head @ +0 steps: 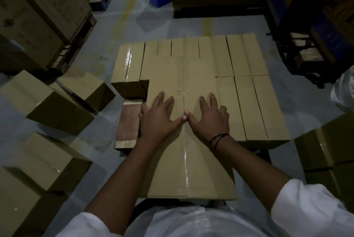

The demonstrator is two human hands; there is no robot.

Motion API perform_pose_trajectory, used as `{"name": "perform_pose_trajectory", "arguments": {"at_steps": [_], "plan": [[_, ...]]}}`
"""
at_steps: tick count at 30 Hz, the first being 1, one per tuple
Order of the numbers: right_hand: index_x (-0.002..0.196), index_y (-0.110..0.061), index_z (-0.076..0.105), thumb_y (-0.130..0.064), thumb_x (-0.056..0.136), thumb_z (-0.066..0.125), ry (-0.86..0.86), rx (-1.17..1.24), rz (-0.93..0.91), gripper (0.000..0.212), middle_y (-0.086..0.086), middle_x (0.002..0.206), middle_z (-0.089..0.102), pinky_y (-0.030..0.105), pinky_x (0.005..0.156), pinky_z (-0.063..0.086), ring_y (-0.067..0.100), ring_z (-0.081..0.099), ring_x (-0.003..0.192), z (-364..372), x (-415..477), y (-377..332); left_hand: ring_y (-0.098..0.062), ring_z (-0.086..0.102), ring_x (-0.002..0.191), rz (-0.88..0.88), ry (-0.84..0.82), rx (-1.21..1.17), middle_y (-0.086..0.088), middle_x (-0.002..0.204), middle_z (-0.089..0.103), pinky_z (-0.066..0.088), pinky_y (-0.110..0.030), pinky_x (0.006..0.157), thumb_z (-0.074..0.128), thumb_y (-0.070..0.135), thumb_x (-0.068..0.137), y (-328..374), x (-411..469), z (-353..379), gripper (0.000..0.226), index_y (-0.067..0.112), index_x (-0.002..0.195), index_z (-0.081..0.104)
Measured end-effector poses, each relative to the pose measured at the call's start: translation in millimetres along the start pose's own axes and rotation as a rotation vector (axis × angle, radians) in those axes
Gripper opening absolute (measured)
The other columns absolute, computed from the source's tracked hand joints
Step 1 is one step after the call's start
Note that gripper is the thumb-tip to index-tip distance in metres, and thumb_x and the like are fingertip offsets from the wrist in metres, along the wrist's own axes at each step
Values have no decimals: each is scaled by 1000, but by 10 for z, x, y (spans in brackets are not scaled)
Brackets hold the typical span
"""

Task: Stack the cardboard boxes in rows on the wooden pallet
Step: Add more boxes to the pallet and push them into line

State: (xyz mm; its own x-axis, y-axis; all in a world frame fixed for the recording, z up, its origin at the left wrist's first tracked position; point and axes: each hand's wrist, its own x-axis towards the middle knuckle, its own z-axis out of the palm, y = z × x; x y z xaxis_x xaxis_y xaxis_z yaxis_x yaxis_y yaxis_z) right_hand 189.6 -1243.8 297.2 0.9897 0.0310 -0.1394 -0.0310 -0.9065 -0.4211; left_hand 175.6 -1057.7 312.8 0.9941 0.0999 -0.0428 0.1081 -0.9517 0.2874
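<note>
One wooden pallet (127, 121) sits on the grey floor (107, 45), nearly covered by a flat layer of cardboard boxes (254, 102); only its near left corner shows bare wood. One long box (183, 169) appears to lie on top of that layer, running from the middle of the pallet toward the person, its near end reaching out past the pallet's front edge. Two hands rest flat on its lid: the left hand (161, 120) and the right hand (210, 121) have straight, spread fingers, thumbs touching over the taped seam (184, 160), pressing down and gripping nothing. The likely trouble is that overhanging near end. If the pressure eases, the box could tip or slide back toward the person, and flat palms have no hold to catch it. Pushed crooked to the left, it could hang over the bare corner, where nothing supports it. Counted: one pallet; one long box under the hands; the layer's boxes cannot be counted surely, since seams and gaps look alike; four loose boxes (44, 100) on the floor at left; at least two more (323, 148) at right; two hands; one dark wrist band (218, 138) on the right wrist.
</note>
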Motion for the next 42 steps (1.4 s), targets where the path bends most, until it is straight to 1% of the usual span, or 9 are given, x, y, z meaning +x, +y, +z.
{"name": "perform_pose_trajectory", "arguments": {"at_steps": [3,6,10,13,18,21,29,38,42], "plan": [[154,-33,24,-80,87,32,14,-32,-3,82,2,168,7,54,112,33,44,31,139,53,290,-6,-40,24,151,5,-48,-39,12,168,14,22,-64,116,46,91,75,-66,293,90,92,44,153,35],[154,-33,25,-79,87,34,-13,-57,5,82,2,168,6,55,113,32,43,30,138,201,614,-29,-40,21,152,0,-123,-130,15,168,10,29,-67,114,49,93,73,-214,599,248,97,43,155,31],[153,-33,25,-80,85,35,-64,-103,2,83,2,168,6,55,111,33,43,32,137,484,1088,-81,-43,14,153,22,-234,-134,13,170,3,26,-65,115,51,90,73,-478,1012,475,105,38,160,21],[153,-33,24,-79,86,36,-102,-126,-2,83,3,168,5,54,110,33,43,32,135,760,1425,-109,-46,9,152,29,-318,-161,15,170,-2,31,-65,114,54,89,72,-722,1316,673,110,37,161,16],[153,-33,24,-78,85,38,-155,-127,23,83,2,167,4,53,109,35,41,30,137,1330,1951,-31,-47,8,153,64,-416,-136,13,169,-13,25,-63,117,53,90,71,-1091,1825,1204,114,36,162,9],[153,-34,24,-78,84,40,-164,-106,54,83,0,167,3,52,109,35,40,30,138,1686,2200,148,-51,1,152,95,-471,-81,10,169,-17,21,-64,118,60,84,75,-1168,2063,1574,114,35,162,7],[154,-34,25,-73,86,44,-151,-76,69,81,-1,168,1,53,109,36,41,28,139,2542,2752,774,-48,-9,152,113,-512,-65,10,168,-23,14,-62,122,67,74,79,-1199,2581,2535,113,34,163,4],[155,-34,23,-72,89,43,-147,-97,48,79,0,168,-2,53,110,34,44,26,141,3207,3246,1145,-51,-13,151,116,-514,-66,15,165,-30,11,-66,120,63,78,79,-1425,2985,3387,111,40,162,0],[154,-33,25,-72,87,43,-129,-116,41,79,2,168,0,53,107,38,44,30,138,3421,3363,1201,-49,-14,151,121,-500,-56,16,164,-32,12,-67,119,61,81,78,-1526,3035,3607,111,42,162,-1]]}}
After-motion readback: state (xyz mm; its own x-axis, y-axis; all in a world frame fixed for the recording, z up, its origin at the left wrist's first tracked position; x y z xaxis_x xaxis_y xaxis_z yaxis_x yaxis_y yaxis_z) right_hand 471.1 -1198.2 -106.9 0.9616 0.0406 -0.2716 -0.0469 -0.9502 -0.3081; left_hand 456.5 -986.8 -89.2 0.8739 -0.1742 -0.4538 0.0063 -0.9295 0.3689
